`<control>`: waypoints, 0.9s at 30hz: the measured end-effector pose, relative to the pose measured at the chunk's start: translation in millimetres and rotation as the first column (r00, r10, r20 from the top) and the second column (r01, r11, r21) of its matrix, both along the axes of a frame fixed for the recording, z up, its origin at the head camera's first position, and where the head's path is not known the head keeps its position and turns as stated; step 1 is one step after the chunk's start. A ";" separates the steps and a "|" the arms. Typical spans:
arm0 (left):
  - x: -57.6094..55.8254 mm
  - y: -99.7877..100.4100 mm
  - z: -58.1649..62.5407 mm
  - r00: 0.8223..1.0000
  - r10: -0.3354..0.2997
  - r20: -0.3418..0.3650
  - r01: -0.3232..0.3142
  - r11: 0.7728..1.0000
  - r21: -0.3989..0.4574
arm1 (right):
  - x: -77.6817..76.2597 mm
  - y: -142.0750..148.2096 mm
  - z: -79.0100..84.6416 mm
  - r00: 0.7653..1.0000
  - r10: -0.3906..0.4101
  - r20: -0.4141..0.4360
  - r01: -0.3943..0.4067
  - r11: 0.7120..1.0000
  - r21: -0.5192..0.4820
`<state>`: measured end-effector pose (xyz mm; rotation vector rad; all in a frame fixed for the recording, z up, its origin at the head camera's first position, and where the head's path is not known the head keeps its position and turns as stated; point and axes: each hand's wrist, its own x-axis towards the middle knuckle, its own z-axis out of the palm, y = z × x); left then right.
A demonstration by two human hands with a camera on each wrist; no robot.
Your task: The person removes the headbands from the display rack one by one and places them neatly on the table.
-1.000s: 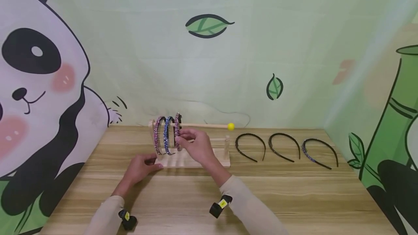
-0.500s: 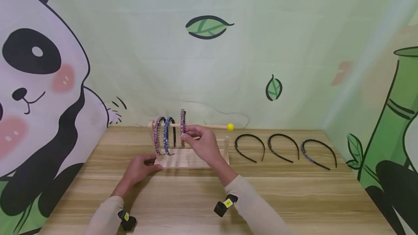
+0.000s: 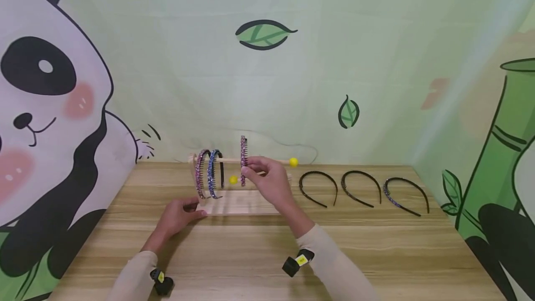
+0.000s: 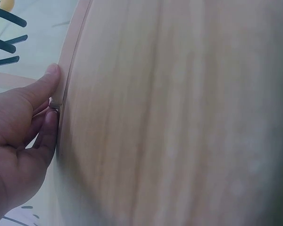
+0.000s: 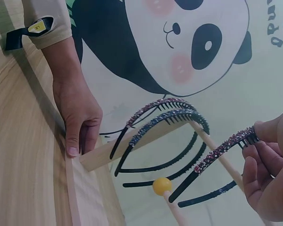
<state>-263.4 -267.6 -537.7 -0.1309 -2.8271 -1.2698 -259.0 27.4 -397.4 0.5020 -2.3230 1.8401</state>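
Note:
My right hand [image 3: 269, 181] pinches a pink glittery toothed headband [image 3: 244, 150] between thumb and fingers, upright at the upper rod of a wooden stand [image 3: 242, 203]. In the right wrist view, the upper rod runs within this headband's arch. On the same rod, toward the left post, hang another pink headband [image 3: 199, 173] and a blue glittery headband [image 3: 212, 175]. My left hand [image 3: 177, 217] grips the left front corner of the stand's base; in the left wrist view the thumb lies along the base edge, fingers at its end.
Three headbands lie in a row on the table right of the stand: a black one [image 3: 318, 173], another black one [image 3: 361, 172] and a blue-trimmed one [image 3: 386, 194]. Yellow balls cap the upper rod [image 3: 294, 162] and lower rod [image 3: 233, 179]. A printed cloth [image 3: 292, 82] hangs behind.
My right hand has moved the pink headband rightward along the upper rod and slightly up, away from the other two. The lower rod's yellow ball now shows. The left hand has stayed put.

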 end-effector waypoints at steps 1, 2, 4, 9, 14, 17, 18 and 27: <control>-0.2 0.0 -0.2 1.000 -0.001 0.001 0.001 1.000 0.001 | 0.2 1.8 0.4 1.000 -0.004 -0.001 0.004 1.000 0.001; -0.2 0.0 -0.4 1.000 -0.002 0.001 0.002 1.000 0.002 | 0.0 3.8 0.8 1.000 -0.006 -0.002 0.006 1.000 -0.001; -0.4 0.0 -0.8 1.000 -0.003 -0.002 0.003 1.000 0.001 | 0.1 7.7 2.0 1.000 -0.011 0.000 0.011 1.000 -0.009; -0.4 0.7 0.2 1.000 -0.011 -0.006 0.011 1.000 -0.002 | 0.8 19.5 5.4 0.999 -0.014 -0.036 0.013 0.999 -0.038; -0.2 1.2 0.9 1.000 -0.012 0.000 0.012 1.000 0.004 | 2.5 31.9 9.5 0.997 -0.028 -0.065 0.025 0.998 -0.052; -0.3 1.5 0.8 1.000 -0.013 0.004 0.013 1.000 0.003 | 3.8 39.7 12.0 0.997 -0.042 -0.063 0.039 0.998 -0.047; -0.4 1.7 0.9 1.000 -0.013 0.006 0.013 1.000 0.004 | 4.2 42.4 12.9 0.997 -0.047 -0.063 0.044 0.998 -0.046; -0.8 -1.0 -1.2 1.000 -0.023 -0.018 0.023 1.000 -0.003 | 6.5 63.9 18.1 0.995 -0.086 -0.052 0.084 0.996 -0.043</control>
